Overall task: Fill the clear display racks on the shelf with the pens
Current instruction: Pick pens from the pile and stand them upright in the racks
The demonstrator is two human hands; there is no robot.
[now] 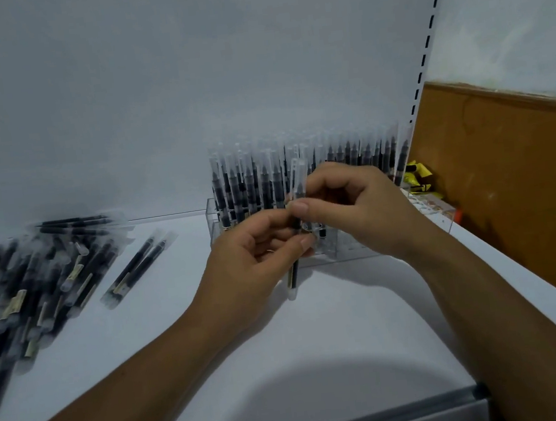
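White shelf (286, 363), white back panel (153, 86), slotted upright (425, 57) on the right edge. Clear rack (353, 252) sits at the back right of the shelf, against the back panel; rear rows are packed with upright pens (250, 185), black barrels with clear caps on top, while the front holes near the hands look unfilled. Both hands meet just in front of the rack. Left hand (257, 257) pinches the held pen (293, 279) at the lower half, fingers curled round it. Right hand (355, 209) pinches the same pen higher up between thumb and forefinger, other fingers curled. Held pen is near upright, slightly tilted, clear cap up and overlapping the racked pens, its lower end hanging above the shelf just in front of the rack, not in a hole. Could be a second cap beside it at the top; too blurred to tell. Loose pile (37, 287) of the same pens lies on the shelf far left, well apart from the rack, motion-blurred. Two single pens (138, 262) lie side by side between pile and rack. Right of the rack: a small clear box (441, 210) with colourful contents, something yellow (418, 175) behind it, and a brown wall panel (507, 186) beyond.
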